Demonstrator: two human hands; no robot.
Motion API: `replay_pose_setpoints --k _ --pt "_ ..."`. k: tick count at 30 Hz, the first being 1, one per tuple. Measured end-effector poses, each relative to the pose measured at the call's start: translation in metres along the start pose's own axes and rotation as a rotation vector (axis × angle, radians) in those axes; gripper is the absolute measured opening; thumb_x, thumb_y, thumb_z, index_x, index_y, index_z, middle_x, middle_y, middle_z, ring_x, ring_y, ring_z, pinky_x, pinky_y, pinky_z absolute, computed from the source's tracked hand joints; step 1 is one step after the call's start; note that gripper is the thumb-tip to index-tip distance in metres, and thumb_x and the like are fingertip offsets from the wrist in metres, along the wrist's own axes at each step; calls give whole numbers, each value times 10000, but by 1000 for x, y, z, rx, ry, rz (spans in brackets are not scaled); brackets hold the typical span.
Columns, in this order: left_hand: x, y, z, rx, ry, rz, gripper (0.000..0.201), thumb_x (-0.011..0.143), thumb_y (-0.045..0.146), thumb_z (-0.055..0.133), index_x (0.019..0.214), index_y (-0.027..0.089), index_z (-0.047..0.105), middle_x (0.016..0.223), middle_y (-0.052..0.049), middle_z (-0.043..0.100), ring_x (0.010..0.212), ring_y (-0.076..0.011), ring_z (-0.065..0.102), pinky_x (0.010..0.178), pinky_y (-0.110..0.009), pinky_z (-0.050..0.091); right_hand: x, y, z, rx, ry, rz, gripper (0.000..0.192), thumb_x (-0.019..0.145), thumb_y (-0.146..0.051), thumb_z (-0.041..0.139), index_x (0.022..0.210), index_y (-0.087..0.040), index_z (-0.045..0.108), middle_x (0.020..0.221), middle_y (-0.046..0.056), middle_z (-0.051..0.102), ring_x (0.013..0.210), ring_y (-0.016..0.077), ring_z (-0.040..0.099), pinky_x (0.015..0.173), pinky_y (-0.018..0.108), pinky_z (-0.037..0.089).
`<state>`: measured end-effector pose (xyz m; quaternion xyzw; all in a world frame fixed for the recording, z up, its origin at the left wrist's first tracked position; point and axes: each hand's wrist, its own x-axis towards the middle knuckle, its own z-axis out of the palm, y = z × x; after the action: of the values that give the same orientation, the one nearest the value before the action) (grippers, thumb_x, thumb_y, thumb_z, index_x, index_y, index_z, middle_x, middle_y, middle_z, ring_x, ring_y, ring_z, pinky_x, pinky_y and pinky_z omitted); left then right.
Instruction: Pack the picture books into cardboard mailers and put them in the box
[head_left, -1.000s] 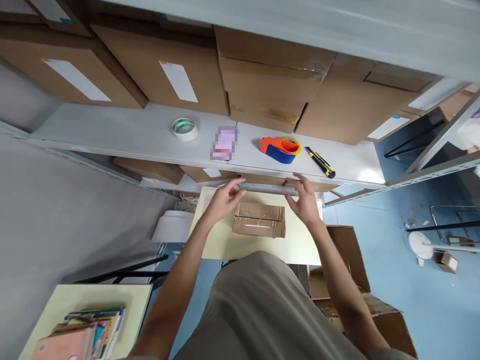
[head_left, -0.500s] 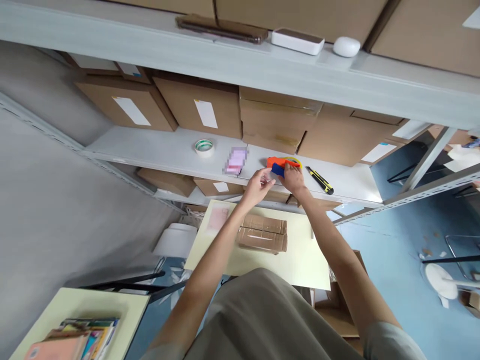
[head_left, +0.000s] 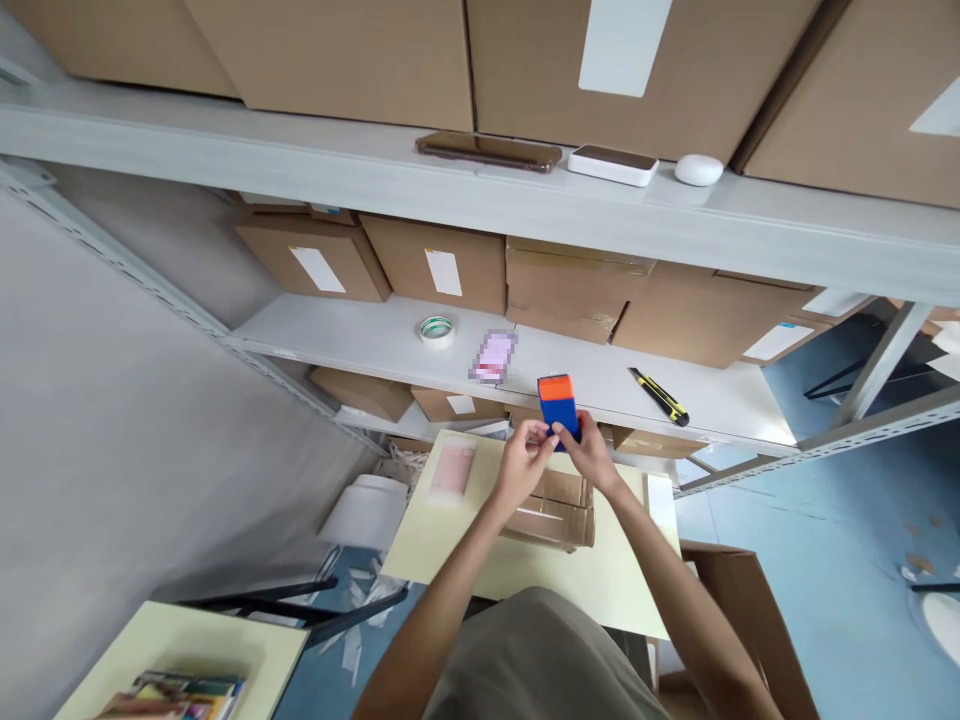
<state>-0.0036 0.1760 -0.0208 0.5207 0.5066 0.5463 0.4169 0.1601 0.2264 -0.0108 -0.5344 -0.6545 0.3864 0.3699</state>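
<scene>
We have lifted the tape dispenser [head_left: 559,407] off the shelf [head_left: 360,340]; right hand [head_left: 592,455] grips it above the cardboard box [head_left: 555,510], left hand [head_left: 521,465] pinching at its base. Taping the box seems next, once the tape end is drawn out.

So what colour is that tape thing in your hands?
Blue with an orange top, the tape dispenser, seen in the head view.
</scene>
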Motion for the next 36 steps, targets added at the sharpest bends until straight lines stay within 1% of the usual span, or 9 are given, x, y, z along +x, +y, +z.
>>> replay_pose_setpoints --k 3,6,12,17,22,25,27,31,36 --pt "-30 8 -9 37 66 -18 442 1027 697 716 1133 274 645 1069 -94 740 1048 -272 752 987 -432 631 -36 -1 18 271 27 46 600 944 -837 688 1075 -258 606 988 70 768 909 273 723 876 432 639" --pt "-54 11 -20 60 47 -59 449 1034 724 687 1068 276 666 1047 -91 756 1024 -281 763 962 -432 636 -61 -5 29 374 -8 117 566 948 -806 723 1082 -266 617 985 48 739 910 259 703 888 421 636" --pt "-91 6 -36 128 -7 -116 358 1074 639 656 1120 287 702 1103 -101 801 1044 -296 791 952 -442 640 -89 -8 48 373 -59 165 549 945 -791 741 1056 -265 630 922 30 710 854 254 682 816 408 630" --pt "-103 -6 -54 149 -59 -158 397 1031 675 683 1091 288 753 1072 -94 817 964 -295 805 886 -443 666 -104 3 63 312 -106 172 512 934 -767 757 1043 -284 627 909 33 741 823 279 714 813 448 643" --pt "-92 -10 -85 38 31 -257 546 940 689 792 1277 261 748 1092 -108 822 1014 -293 812 959 -462 681 -111 12 47 114 -239 139 491 922 -713 781 1103 -286 617 926 48 749 804 293 716 770 460 628" --pt "-85 -5 -101 -10 9 -264 637 908 675 841 1346 224 744 1320 -167 800 1065 -284 802 967 -452 682 -112 9 27 -21 -358 134 552 932 -705 776 1251 -277 635 912 56 733 753 286 688 756 455 616" --pt "-81 -3 -108 -18 -24 -239 643 881 654 885 1339 219 763 1373 -168 786 1152 -293 791 1025 -441 667 -110 6 15 -141 -430 106 613 973 -697 735 1392 -262 629 974 92 754 750 292 688 764 467 621" --pt "-78 -2 -117 -55 -114 -223 603 912 630 888 1344 219 799 1354 -147 798 1195 -285 782 1048 -408 654 -105 0 0 -351 -534 11 641 1075 -657 629 1542 -223 565 1124 169 775 897 348 754 856 527 650" --pt "-78 -1 -119 -53 -142 -222 578 970 657 834 1336 210 819 1329 -147 812 1183 -282 781 1003 -385 651 -102 -2 -7 -495 -589 -49 629 1112 -665 587 1528 -198 520 1242 219 768 1082 404 789 922 579 663"
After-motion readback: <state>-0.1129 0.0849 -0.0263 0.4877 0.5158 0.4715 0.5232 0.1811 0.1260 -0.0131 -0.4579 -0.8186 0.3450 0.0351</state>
